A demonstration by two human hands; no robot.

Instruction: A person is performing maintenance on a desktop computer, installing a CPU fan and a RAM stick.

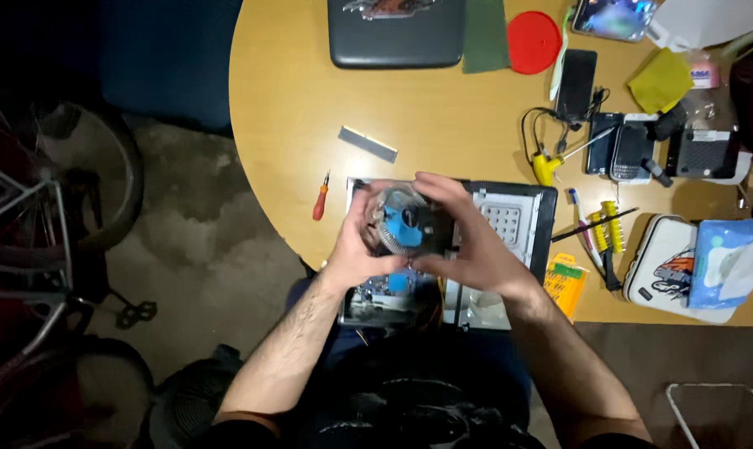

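Both hands close on a round cooler fan with a blue hub and metal fins: the left hand wraps its left side and the right hand covers its right side and top. Directly beneath the grip lies an open computer case on the round wooden surface. Left of the grip rests a small orange screwdriver, and well right of it lie yellow-handled tools.
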